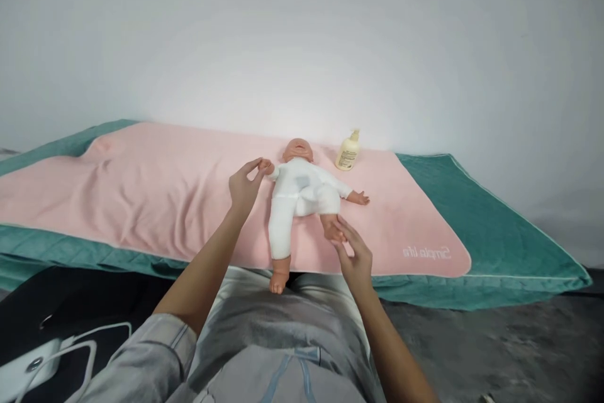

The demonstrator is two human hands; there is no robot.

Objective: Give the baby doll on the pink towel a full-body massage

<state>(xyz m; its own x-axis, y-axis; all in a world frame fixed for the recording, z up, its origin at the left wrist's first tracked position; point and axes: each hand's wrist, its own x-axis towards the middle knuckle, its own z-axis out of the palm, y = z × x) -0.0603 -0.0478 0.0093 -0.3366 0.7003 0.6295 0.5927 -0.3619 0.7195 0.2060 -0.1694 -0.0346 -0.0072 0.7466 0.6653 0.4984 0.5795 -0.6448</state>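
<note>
Grey clothing [236, 378] foremost; doll [280, 220] between left grip [244, 190] and right grip [357, 263].

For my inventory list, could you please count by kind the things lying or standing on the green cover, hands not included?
Doll: 1
Bottle: 1
Pink blanket: 1
Total: 3

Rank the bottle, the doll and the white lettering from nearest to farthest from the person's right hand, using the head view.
1. Doll: nearest, as the right hand touches its foot.
2. White lettering: to that hand's right, on the pink blanket.
3. Bottle: farthest, beyond the hand, near the wall.
</note>
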